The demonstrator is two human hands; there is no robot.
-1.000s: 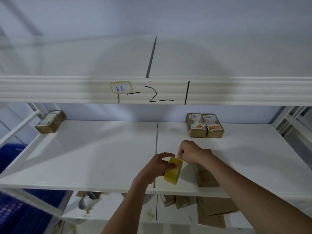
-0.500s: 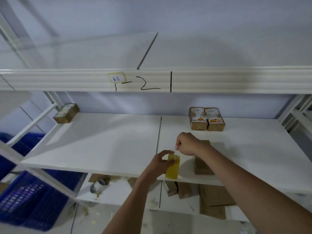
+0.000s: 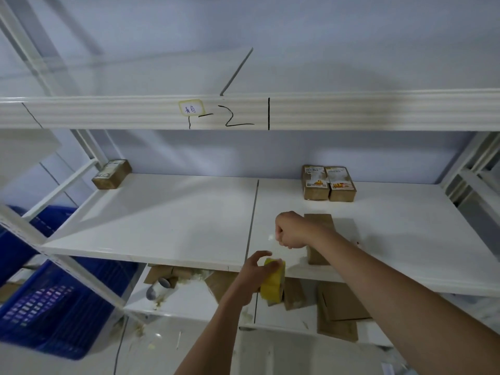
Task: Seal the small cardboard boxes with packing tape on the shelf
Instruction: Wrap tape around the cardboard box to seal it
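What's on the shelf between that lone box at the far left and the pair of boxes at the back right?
Nothing: in the head view, bare white shelf runs from the lone box to the pair of boxes, crossed only by a panel seam.

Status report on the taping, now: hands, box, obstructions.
Left hand grips yellow tape roll at shelf edge. Right hand fisted above, apparently pinching the tape end. Plain box behind right wrist, partly hidden. Nothing blocking.

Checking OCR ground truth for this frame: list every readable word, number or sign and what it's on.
"1-2 1", black marker on the upper shelf's front rail.
Yellow-edged sticker on that rail: handwritten blue characters, too blurred to read.
Printed labels on the pair of boxes and the far-left box: too small to read.
Yellow tape roll: no text visible.
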